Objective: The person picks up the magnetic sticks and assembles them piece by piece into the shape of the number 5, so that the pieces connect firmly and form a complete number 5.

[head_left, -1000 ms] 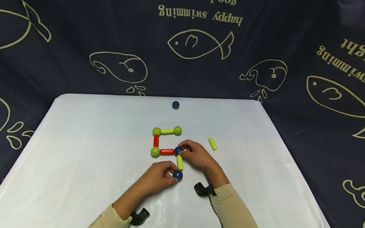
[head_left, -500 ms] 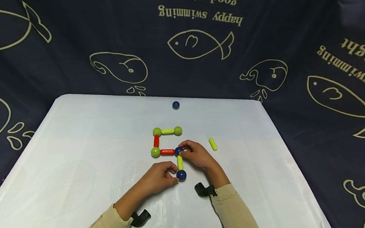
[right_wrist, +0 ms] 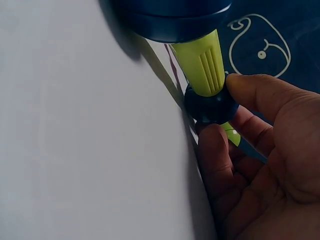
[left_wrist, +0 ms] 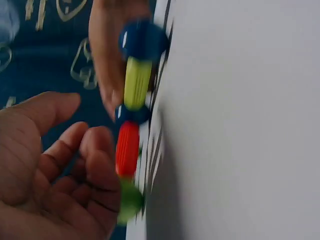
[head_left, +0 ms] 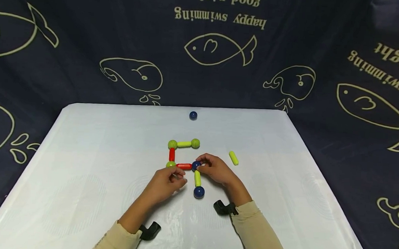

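Note:
Balls and short rods form a joined chain on the white table. My right hand pinches a blue ball between thumb and fingers. From that ball a red rod runs left to a green ball, and a yellow-green rod runs toward me to another blue ball. My left hand hovers just in front of the green ball with loosely bent fingers and nothing between them, partly covering that ball in the head view. Beyond, a second red rod leads to a green ball.
A yellow-green rod links the far green ball to another green ball. One loose yellow-green rod lies to the right. A single blue ball sits near the back edge of the table.
My left hand has let go of the near blue ball, which now sits joined to the rod's end, and has moved left and away from me. The right hand keeps its pinch.

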Available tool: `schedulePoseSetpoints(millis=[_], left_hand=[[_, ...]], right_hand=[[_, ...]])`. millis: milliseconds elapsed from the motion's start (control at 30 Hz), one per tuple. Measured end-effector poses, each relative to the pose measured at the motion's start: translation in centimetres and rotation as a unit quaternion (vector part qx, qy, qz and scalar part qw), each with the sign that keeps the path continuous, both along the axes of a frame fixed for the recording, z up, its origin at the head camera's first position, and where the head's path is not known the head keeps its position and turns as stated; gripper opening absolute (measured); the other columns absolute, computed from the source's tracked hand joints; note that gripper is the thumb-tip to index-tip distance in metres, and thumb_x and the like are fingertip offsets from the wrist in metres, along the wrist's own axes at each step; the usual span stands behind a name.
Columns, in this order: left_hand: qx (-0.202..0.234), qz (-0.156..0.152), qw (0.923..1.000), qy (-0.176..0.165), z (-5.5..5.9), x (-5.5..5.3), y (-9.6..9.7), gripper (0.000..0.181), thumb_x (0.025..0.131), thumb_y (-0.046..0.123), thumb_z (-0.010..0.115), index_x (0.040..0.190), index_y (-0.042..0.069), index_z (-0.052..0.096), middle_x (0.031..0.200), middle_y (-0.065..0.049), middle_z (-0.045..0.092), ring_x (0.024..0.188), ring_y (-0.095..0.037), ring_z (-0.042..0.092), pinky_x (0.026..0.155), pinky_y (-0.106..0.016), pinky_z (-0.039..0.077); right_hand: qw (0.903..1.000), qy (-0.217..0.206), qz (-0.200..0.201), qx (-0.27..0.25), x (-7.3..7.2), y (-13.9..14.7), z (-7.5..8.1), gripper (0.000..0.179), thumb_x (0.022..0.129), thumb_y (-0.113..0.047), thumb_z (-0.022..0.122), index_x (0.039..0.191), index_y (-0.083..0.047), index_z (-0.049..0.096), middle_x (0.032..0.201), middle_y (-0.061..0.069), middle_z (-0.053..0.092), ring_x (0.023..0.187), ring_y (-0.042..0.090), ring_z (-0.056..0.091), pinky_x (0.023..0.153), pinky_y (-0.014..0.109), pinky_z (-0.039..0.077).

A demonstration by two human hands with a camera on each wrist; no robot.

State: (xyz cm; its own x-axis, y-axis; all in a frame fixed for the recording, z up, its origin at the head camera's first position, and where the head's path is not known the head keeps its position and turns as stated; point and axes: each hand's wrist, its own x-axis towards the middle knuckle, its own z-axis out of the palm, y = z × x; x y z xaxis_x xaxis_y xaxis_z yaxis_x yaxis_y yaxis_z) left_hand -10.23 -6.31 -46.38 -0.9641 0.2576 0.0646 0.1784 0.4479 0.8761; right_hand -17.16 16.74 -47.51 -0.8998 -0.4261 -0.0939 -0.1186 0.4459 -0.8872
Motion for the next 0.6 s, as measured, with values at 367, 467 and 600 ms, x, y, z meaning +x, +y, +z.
schedulePoseSetpoints(millis=[367,467,600], left_hand=[[-0.044,0.097,0.9938,0.033,-1.5,-2.2,-3.8,0.032,0.088,0.016,0.077,0.117,0.006,0.069,0.103,-0.009,0.067,0.074,-0.015,0.055,0.066,-0.029,0.045],[-0.052,0.088,0.9945,0.024,-1.7,-2.2,-3.8,0.033,0.089,0.019,0.076,0.120,0.008,0.069,0.102,-0.005,0.069,0.073,-0.013,0.055,0.065,-0.031,0.044],[-0.057,0.091,0.9941,0.012,-1.8,-2.1,-3.8,0.031,0.091,0.022,0.074,0.120,0.011,0.070,0.098,-0.001,0.070,0.073,-0.013,0.055,0.066,-0.032,0.044]], right_hand=[[1.0000,-0.002,0.004,-0.001,-0.1,0.0,-0.2,0.028,0.094,-0.011,0.068,0.121,-0.005,0.065,0.104,0.007,0.064,0.082,0.019,0.053,0.074,0.034,0.043],[1.0000,-0.004,0.008,0.002,0.0,0.0,0.0,0.029,0.094,-0.008,0.066,0.122,-0.002,0.064,0.105,0.009,0.064,0.082,0.021,0.052,0.074,0.034,0.043],[0.9999,-0.008,0.014,0.006,0.2,-0.1,0.7,0.029,0.094,-0.004,0.065,0.122,0.002,0.062,0.105,0.013,0.063,0.082,0.023,0.052,0.074,0.034,0.043]])
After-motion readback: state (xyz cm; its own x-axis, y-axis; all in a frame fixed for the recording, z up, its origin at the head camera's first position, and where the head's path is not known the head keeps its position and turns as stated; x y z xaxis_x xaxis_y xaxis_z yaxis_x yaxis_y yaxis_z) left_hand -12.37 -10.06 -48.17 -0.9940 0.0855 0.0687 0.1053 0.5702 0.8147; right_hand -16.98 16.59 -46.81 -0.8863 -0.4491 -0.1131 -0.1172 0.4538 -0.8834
